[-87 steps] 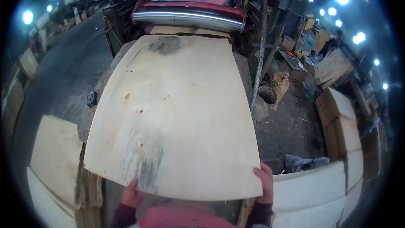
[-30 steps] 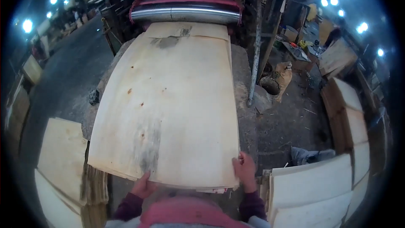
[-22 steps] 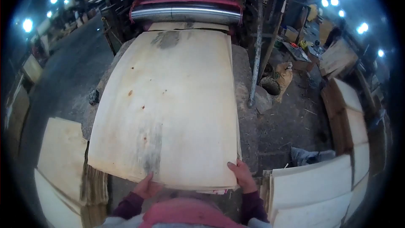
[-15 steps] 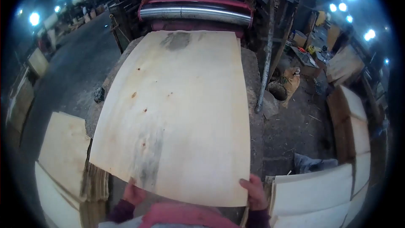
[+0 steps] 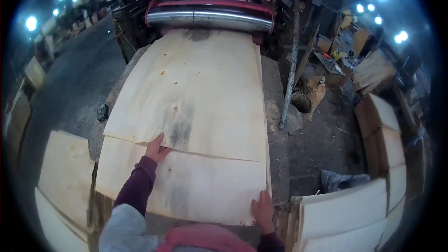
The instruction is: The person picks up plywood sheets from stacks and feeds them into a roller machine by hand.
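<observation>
A pale wood veneer sheet (image 5: 214,98), with knots and a grey stain, stretches forward to a metal roller (image 5: 210,17); its far end meets the roller's underside. My left hand (image 5: 157,149) pinches the near edge of this upper sheet, arm extended forward. Beneath it lies a second veneer sheet (image 5: 219,184), its near part showing. At that lower sheet's near right corner, my right hand (image 5: 264,211) grips the edge, thumb on top; its other fingers are partly hidden.
Stacked veneer (image 5: 65,172) stands at the left, and another veneer stack (image 5: 343,212) at the right. A slanted metal pole (image 5: 291,65) rises right of the worktable. Beyond it are a bucket (image 5: 301,102) and a brown sack (image 5: 316,91). A dark block (image 5: 102,112) sits on the table's left edge.
The upper sheet has slid forward toward the roller, uncovering the lower sheet's near part. My left hand has moved forward with it. My right hand has shifted slightly left onto the lower sheet.
</observation>
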Motion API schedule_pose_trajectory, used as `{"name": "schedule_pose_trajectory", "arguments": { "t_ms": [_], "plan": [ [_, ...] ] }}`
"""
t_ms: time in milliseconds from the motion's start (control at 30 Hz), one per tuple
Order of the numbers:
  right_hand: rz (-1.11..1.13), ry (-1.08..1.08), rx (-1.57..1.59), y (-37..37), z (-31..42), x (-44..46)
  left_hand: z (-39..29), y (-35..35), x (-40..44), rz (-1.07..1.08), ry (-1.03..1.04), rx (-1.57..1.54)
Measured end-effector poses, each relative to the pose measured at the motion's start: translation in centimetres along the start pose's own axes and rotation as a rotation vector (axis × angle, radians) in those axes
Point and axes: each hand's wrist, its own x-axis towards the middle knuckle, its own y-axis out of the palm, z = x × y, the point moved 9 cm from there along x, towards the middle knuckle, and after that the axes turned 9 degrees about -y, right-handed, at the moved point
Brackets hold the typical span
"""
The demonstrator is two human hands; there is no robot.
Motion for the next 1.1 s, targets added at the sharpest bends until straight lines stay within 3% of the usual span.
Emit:
{"name": "schedule_pose_trajectory", "arguments": {
  "t_ms": [200,267,433,467,533,567,667,767,867,967,1100],
  "plan": [
    [0.086,0.145,-0.079,-0.2,-1.6,-1.6,-4.5,0.9,10.3,0.007,0.039,0.011],
    [0.07,0.197,-0.053,-1.6,-1.9,-0.4,-4.1,1.7,10.8,0.117,0.072,0.108],
    [0.065,0.338,0.246,-2.0,-5.5,1.1,4.9,0.4,-2.7,0.22,0.009,0.49],
    [0.089,0.404,0.5,-1.4,-6.0,1.2,6.8,-0.5,-6.5,0.256,-0.016,0.585],
    [0.14,0.533,1.007,-0.1,-5.6,1.3,10.3,-4.3,-13.0,0.165,-0.275,0.303],
    [0.134,0.529,1.244,-1.6,-2.2,2.2,11.6,-6.7,-15.2,0.159,-0.3,0.305],
    [0.283,0.387,1.287,-3.9,4.1,5.4,15.7,-14.8,-20.7,0.084,-0.436,0.356],
    [0.279,0.152,1.226,-8.8,10.4,8.1,19.3,-17.8,-23.5,0.181,-0.606,0.339],
    [0.113,0.219,1.417,-12.3,11.8,7.0,13.0,-11.3,-24.4,0.357,-0.108,-0.477],
    [0.125,0.264,1.472,-8.1,6.0,5.8,8.4,-7.0,-25.2,0.241,0.208,-0.376],
    [0.185,0.362,1.349,-2.1,-0.4,4.1,8.4,-9.0,-22.3,0.198,0.095,-0.121]
  ]
}}
